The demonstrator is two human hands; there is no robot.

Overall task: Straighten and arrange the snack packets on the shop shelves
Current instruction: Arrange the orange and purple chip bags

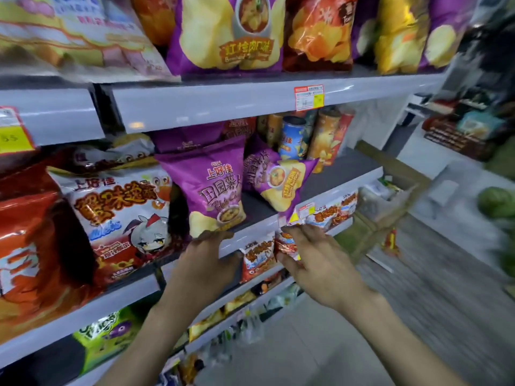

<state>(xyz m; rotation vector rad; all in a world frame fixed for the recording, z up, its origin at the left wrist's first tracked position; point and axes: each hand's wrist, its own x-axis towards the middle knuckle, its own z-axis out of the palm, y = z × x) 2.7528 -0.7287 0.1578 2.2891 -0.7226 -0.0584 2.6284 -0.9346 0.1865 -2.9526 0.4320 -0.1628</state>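
An upright purple chip packet [211,188] stands on the middle shelf [259,227]. My left hand [206,263] grips its bottom edge with the fingertips. A second purple packet [281,182] lies tilted on the shelf to its right, its lower corner hanging over the shelf edge. My right hand [315,260] holds a small red snack packet [285,245] at the front of the shelf below, just under that hanging corner. Another small red-and-white packet [256,254] hangs between my hands.
White-and-red crab-snack bags [119,218] and red bags [30,246] fill the shelf's left. Snack tubes [309,135] stand at the back right. Large chip bags [228,34] sit on the top shelf. Lower shelves hold green bags [108,335]. An aisle floor [418,302] lies right.
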